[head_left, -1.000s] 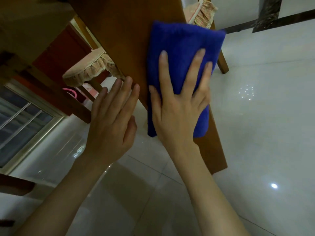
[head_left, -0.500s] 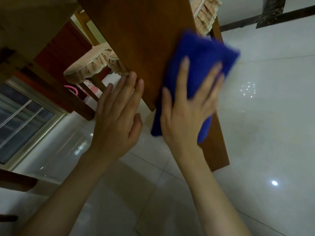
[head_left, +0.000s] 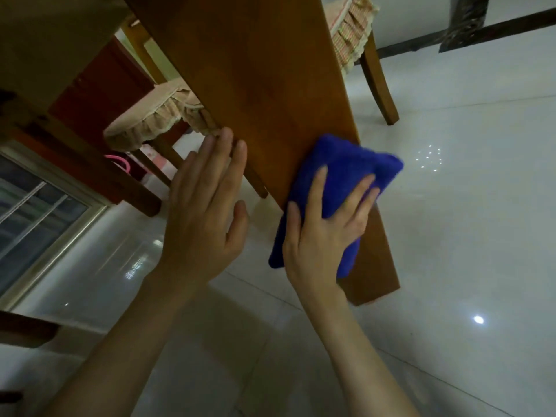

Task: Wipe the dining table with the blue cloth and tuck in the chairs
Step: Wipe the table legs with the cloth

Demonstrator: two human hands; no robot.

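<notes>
My right hand point(head_left: 325, 233), fingers spread straight, presses the blue cloth point(head_left: 346, 164) against the table panel point(head_left: 255, 70), my left hand point(head_left: 204, 218) open beside it.

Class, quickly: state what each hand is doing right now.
Left hand: open, fingers straight, holding nothing, fingertips at the table edge.
Right hand: open, spread fingers pressing the blue cloth flat on the table.

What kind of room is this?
Most likely a home dining room: there's a long wooden table, chairs with frilly seat covers, and a shiny tiled floor.
</notes>
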